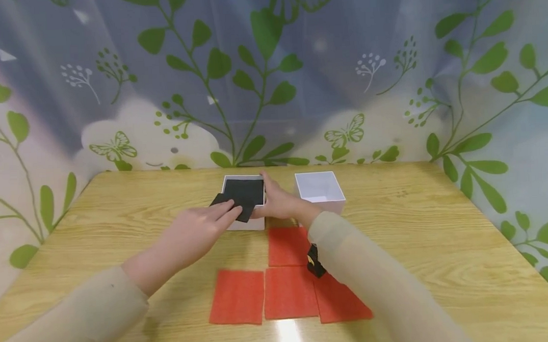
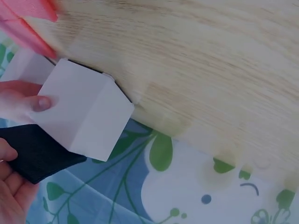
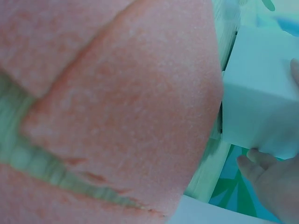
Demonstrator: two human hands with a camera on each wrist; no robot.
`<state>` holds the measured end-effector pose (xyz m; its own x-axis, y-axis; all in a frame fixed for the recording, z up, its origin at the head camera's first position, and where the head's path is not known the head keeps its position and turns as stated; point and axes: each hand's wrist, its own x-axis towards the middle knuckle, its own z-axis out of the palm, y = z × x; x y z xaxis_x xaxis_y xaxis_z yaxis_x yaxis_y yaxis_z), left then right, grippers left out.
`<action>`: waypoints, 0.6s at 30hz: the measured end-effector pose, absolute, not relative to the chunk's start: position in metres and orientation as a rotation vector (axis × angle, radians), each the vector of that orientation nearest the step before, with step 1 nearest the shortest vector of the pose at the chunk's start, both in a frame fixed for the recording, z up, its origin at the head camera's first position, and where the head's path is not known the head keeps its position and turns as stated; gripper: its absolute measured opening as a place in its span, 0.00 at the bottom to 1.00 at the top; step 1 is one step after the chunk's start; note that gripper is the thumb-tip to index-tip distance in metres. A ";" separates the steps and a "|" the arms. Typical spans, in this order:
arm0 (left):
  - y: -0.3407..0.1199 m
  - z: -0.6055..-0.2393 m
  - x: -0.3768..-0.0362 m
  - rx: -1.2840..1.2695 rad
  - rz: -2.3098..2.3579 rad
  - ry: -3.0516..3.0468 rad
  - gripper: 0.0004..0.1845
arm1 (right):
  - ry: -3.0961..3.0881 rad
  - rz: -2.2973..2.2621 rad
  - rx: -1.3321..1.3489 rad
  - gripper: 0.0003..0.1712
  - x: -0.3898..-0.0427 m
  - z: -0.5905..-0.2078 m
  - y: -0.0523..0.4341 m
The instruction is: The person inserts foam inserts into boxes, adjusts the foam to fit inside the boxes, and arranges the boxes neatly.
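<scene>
While the right hand (image 1: 275,201) steadies the small white square box (image 1: 251,224) with fingers curled round its near corner, the left hand (image 1: 199,235) pinches a black foam square (image 1: 231,202) at the box's front rim. Another black sheet (image 1: 247,190) lies inside. An open white box (image 1: 320,189) stands just beside it; four red foam sheets (image 1: 238,296) lie nearer on the wooden surface (image 1: 442,245).

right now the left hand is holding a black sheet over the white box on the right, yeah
Not quite. The left hand does hold the black sheet, but over the left white box, not the right one. The head view shows the right white box standing apart, open and white inside, while the right hand steadies the left box.
</scene>
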<state>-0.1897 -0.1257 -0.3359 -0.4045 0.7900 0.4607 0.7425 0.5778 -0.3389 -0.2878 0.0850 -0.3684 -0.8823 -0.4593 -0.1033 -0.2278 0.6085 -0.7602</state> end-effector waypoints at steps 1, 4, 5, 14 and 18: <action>-0.124 -0.337 -0.191 -1.213 0.116 -2.232 0.24 | 2.551 -1.144 -0.566 0.64 -0.289 -0.369 0.085; -0.118 -0.340 -0.194 -1.205 0.149 -2.222 0.23 | 2.556 -1.134 -0.595 0.63 -0.290 -0.369 0.085; -0.116 -0.341 -0.195 -1.204 0.158 -2.215 0.23 | 2.557 -1.135 -0.607 0.62 -0.291 -0.370 0.085; -0.102 -0.348 -0.202 -1.158 0.165 -2.229 0.21 | 2.548 -1.105 -0.607 0.59 -0.290 -0.369 0.087; -0.100 -0.351 -0.205 -1.147 0.128 -2.231 0.19 | 2.543 -1.106 -0.604 0.60 -0.290 -0.369 0.087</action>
